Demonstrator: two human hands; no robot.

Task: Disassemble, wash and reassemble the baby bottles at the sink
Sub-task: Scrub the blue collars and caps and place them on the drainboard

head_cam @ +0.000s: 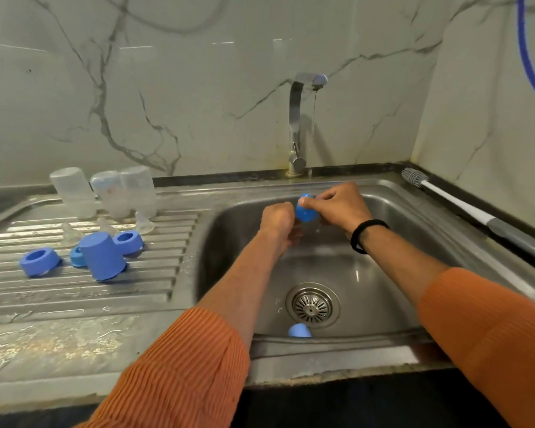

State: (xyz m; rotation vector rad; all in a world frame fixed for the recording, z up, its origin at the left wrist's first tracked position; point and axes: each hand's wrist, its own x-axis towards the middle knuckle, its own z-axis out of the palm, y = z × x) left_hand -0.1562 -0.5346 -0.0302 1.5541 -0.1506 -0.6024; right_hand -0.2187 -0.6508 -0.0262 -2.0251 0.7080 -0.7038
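Observation:
Over the steel sink basin, my right hand grips a blue bottle cap under the thin stream from the tap. My left hand is curled against the cap's left side, its fingers hidden from me. A second blue cap lies at the basin's near edge. On the ribbed drainboard stand three clear bottles upside down, with clear teats, blue collar rings and one upturned blue cap.
A long grey and white bottle brush lies along the sink's right rim by the wall. The strainer drain sits mid-basin. A blue hose hangs on the right wall. The near counter is wet.

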